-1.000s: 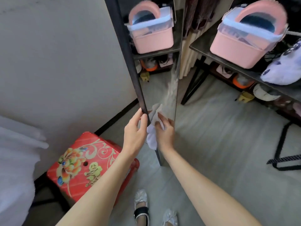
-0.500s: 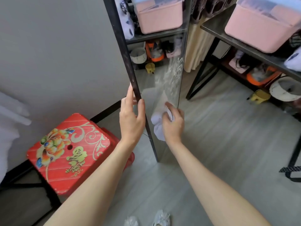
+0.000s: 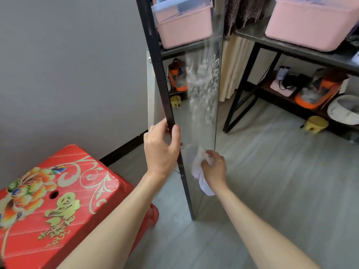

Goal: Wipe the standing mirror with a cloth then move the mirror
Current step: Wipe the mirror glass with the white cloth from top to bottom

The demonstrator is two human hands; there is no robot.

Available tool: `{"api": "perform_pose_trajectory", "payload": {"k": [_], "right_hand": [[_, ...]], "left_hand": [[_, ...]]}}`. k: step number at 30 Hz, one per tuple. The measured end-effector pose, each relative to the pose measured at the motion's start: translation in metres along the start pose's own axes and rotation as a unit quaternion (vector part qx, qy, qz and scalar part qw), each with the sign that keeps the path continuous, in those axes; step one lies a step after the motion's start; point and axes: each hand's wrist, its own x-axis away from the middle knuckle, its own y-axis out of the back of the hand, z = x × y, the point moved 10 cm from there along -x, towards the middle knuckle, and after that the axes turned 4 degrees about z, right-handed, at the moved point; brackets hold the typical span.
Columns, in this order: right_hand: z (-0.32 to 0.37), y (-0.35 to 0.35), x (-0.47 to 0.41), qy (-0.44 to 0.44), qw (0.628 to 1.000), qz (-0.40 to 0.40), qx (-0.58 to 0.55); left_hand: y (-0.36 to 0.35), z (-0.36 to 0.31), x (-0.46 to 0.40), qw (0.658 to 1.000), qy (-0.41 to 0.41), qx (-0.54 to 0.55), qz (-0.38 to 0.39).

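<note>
Head view shows the standing mirror point(image 3: 196, 117) upright on the floor beside a red stool point(image 3: 58, 193). Left hand point(image 3: 162, 150) grips its dark frame edge. Right hand point(image 3: 214, 168) holds a white cloth point(image 3: 200, 171) against the lower glass.

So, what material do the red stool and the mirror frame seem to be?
Red stool: likely moulded plastic, glossy, with a printed gold and floral pattern. Mirror frame: thin, dark and matte, perhaps painted metal; I cannot be sure.
</note>
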Motion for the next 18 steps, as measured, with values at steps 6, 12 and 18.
{"api": "perform_pose_trajectory", "payload": {"k": [6, 12, 18], "right_hand": [[-0.029, 0.036, -0.023, 0.035, 0.993, -0.109, -0.043], [-0.036, 0.043, -0.033, 0.085, 0.973, -0.138, 0.162], [-0.016, 0.052, -0.031, 0.110, 0.969, -0.072, 0.208]], "left_hand": [[-0.008, 0.003, 0.006, 0.997, -0.015, 0.061, -0.053], [-0.013, 0.008, 0.012, 0.993, -0.076, 0.063, -0.066], [-0.014, 0.013, 0.018, 0.995, -0.073, 0.030, -0.060]]}}
